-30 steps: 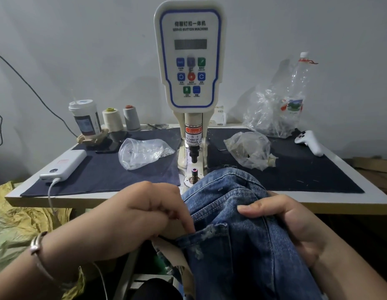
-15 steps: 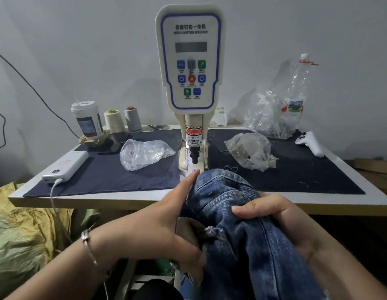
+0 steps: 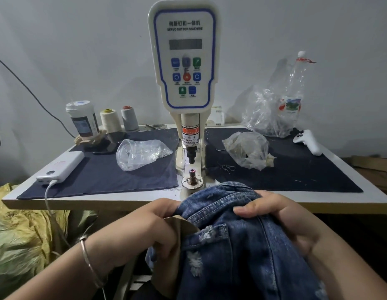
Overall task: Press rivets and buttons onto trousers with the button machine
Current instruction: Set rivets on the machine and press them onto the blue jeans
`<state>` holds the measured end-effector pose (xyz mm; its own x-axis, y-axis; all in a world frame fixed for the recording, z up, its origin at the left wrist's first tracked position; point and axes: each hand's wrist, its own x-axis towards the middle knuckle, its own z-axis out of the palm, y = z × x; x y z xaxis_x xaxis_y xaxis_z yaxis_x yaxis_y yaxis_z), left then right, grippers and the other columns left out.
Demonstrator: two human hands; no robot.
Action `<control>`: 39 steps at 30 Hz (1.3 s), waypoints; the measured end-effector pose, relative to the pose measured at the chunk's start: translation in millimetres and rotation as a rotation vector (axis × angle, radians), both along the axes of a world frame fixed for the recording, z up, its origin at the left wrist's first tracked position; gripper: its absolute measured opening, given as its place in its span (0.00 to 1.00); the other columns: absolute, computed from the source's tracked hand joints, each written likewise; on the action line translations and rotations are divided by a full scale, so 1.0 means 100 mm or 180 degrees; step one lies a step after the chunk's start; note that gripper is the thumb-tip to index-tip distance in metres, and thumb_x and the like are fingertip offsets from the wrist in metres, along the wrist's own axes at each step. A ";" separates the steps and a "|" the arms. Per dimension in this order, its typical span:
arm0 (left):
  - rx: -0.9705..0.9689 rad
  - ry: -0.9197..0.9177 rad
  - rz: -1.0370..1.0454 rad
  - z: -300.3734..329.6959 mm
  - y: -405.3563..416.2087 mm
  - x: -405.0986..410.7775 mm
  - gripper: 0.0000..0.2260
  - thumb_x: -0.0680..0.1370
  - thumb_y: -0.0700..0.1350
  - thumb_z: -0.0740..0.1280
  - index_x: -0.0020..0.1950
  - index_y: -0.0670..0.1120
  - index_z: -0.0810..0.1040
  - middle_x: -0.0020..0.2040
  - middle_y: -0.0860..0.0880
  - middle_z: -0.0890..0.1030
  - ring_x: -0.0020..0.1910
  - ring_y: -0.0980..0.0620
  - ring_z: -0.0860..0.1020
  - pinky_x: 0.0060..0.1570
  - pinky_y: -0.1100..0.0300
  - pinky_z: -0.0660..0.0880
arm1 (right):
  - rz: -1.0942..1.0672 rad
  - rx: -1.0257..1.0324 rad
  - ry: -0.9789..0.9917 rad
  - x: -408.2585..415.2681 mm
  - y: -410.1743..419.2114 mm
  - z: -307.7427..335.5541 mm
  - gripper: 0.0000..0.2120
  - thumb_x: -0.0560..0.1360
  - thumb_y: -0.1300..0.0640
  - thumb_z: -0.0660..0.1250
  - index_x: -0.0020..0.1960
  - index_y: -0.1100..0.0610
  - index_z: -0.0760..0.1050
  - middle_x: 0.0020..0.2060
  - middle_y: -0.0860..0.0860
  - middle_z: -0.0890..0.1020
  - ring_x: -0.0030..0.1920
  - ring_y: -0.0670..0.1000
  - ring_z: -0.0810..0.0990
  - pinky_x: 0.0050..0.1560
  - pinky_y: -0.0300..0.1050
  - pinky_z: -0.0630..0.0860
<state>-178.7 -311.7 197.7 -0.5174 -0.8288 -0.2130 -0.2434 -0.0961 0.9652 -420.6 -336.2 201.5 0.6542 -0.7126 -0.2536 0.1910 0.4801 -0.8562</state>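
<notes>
Gripping jeans (image 3: 238, 245), both hands (image 3: 145, 226) (image 3: 283, 219) face machine (image 3: 185, 57) labelled "SERVO BUTTON MACHINE".

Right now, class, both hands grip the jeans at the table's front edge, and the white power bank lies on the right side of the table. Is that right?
Not quite. Both hands, left hand and right hand, do grip the jeans, but the head view shows the power bank on the table's left side.

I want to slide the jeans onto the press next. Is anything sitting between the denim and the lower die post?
Nothing visible does. The jeans, gripped by the left hand and right hand, lie just in front of the lower die post, with only bare table edge between.
</notes>
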 end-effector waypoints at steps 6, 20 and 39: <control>0.0043 -0.0105 -0.0124 0.11 0.02 0.04 0.19 0.60 0.44 0.72 0.49 0.41 0.82 0.43 0.43 0.82 0.41 0.46 0.80 0.38 0.61 0.75 | 0.0147 0.0021 0.0098 0.05 -0.09 -0.11 0.23 0.63 0.68 0.68 0.58 0.68 0.78 0.60 0.70 0.76 0.53 0.64 0.80 0.59 0.59 0.75; 0.0008 0.0138 0.0029 -0.05 -0.13 0.19 0.09 0.74 0.42 0.72 0.53 0.42 0.84 0.52 0.43 0.85 0.51 0.48 0.83 0.50 0.61 0.77 | 0.0207 -0.0124 0.0365 0.10 -0.26 -0.20 0.25 0.65 0.66 0.69 0.62 0.67 0.75 0.62 0.70 0.74 0.60 0.67 0.73 0.64 0.60 0.70; 0.0179 0.0320 0.1079 -0.22 -1.15 0.98 0.18 0.68 0.44 0.75 0.54 0.37 0.82 0.52 0.33 0.83 0.48 0.38 0.83 0.45 0.52 0.81 | -0.2172 -0.3569 0.4711 -0.45 -1.87 -0.73 0.12 0.79 0.61 0.58 0.51 0.56 0.81 0.47 0.53 0.81 0.49 0.56 0.79 0.43 0.45 0.72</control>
